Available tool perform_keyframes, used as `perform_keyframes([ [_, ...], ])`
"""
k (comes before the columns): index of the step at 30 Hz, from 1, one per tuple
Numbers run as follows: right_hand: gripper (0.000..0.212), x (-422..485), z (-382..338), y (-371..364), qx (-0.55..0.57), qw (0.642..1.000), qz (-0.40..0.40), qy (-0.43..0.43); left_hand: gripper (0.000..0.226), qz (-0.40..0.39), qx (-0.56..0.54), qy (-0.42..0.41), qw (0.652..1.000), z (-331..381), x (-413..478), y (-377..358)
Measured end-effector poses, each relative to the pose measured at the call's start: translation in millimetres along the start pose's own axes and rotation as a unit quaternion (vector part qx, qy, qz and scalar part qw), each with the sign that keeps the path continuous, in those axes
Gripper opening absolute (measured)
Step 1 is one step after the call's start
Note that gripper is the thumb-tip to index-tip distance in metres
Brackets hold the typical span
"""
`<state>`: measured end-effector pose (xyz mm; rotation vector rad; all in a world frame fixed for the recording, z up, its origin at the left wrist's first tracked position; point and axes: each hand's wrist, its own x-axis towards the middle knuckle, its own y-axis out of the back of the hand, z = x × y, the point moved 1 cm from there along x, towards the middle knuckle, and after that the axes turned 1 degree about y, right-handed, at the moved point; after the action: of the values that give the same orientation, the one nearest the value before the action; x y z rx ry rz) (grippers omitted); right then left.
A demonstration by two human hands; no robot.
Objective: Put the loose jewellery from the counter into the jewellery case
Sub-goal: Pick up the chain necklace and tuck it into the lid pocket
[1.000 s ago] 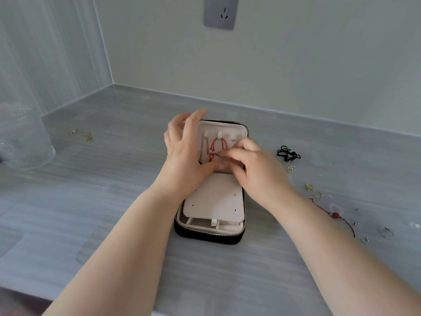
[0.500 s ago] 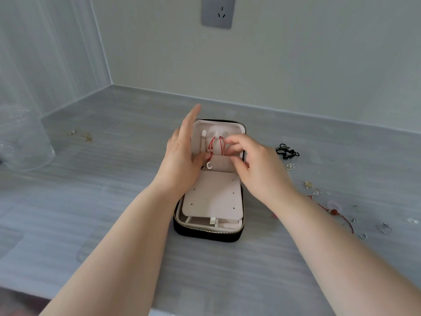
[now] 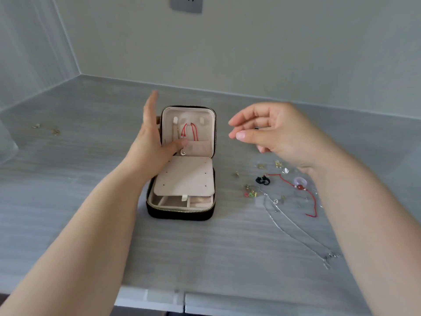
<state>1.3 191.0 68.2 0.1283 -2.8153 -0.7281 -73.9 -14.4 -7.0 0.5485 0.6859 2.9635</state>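
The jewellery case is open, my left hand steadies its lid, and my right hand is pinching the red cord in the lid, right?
No. The head view shows the right hand in the air to the right of the jewellery case, not touching the red cord. The rest holds: case open, left hand at its lid.

Grey square wall socket high on the plain pale back wall, vertically ribbed pale side wall at left, clear glass container cut off by the left edge, pale cabinet fronts below

Grey streaked counter, pale plain wall, grey socket high on it.
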Motion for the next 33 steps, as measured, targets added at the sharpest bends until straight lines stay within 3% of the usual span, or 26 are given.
perform_keyframes([
  [5, 0.012, -35.3, 24.7, 19.0, 0.000, 0.998, 0.034, -0.056, 0.105, -0.021, -0.022, 0.021, 0.999, 5.6, -1.6, 6.1],
  [11, 0.005, -55.1, 40.4, 33.0, 0.002, 0.995, 0.054, -0.088, 0.127, -0.225, -0.014, 0.045, 0.973, 7.6, -8.5, 28.7],
  [15, 0.013, -69.0, 48.4, 38.3, -0.105, 0.985, 0.006, -0.136, 0.134, -0.313, 0.080, 0.068, 0.944, 7.2, -14.7, 36.6],
  [18, 0.008, -83.7, 55.2, 39.3, -0.208, 0.955, -0.045, -0.208, 0.135, -0.293, 0.140, 0.062, 0.944, 12.4, -15.1, 35.4],
  [20, 0.016, -94.3, 54.3, 35.5, -0.260, 0.933, -0.063, -0.239, 0.132, -0.242, 0.167, 0.038, 0.955, 19.3, -16.0, 32.1],
  [24, 0.031, -104.6, 49.8, 21.4, -0.304, 0.916, -0.056, -0.256, 0.105, -0.125, 0.148, -0.090, 0.977, 40.0, -18.9, 17.6],
  [26, 0.026, -103.3, 50.9, 14.6, -0.275, 0.927, -0.044, -0.251, 0.067, -0.109, 0.107, -0.182, 0.971, 60.1, -26.3, 4.7],
  [29, 0.015, -100.4, 54.9, 6.8, -0.246, 0.940, -0.024, -0.236, 0.010, -0.164, 0.055, -0.194, 0.966, 90.0, -47.6, -25.4],
  [33, 0.012, -101.7, 55.0, -0.1, -0.268, 0.939, -0.012, -0.217, 0.010, -0.270, 0.122, -0.139, 0.945, 90.9, -68.3, -63.1],
])
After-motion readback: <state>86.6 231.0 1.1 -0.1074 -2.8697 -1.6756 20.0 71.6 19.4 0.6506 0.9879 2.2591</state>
